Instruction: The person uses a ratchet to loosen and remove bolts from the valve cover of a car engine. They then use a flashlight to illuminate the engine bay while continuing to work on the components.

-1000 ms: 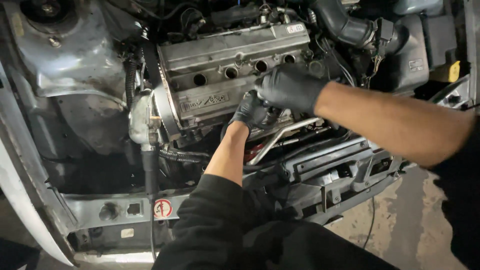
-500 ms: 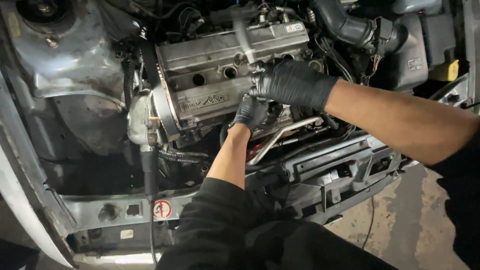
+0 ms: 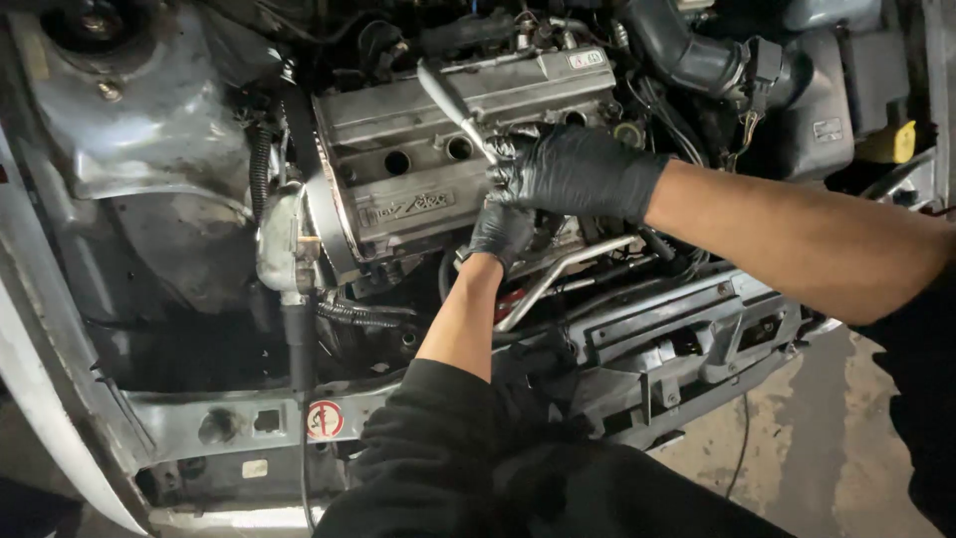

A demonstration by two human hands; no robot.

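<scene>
Overhead, we look down into an open engine bay (image 3: 149, 249) with its grey inner wing and strut tower at the left. Across the middle sits the silver valve cover (image 3: 438, 139), ribbed along its top, with round plug wells in a row down its centre. At the upper right a black intake hose (image 3: 687, 50) curves away beside a yellow cap (image 3: 896, 144), and below the engine runs the grey front crossmember (image 3: 687, 339) with a small round red-and-white sticker (image 3: 324, 419) at its left part. A bent metal pipe (image 3: 558, 279) slants between engine and crossmember. Both our hands wear black gloves. Our right hand (image 3: 578, 169) lies on the near right part of the valve cover, its fingers closed round the lower end of a slim silver tool handle (image 3: 453, 100), which rises up and to the left over the cover. Our left hand (image 3: 501, 231) is just under the right one, pressed against the front face of the engine; its fingers curl inward, but we cannot tell what, if anything, they grip.
</scene>
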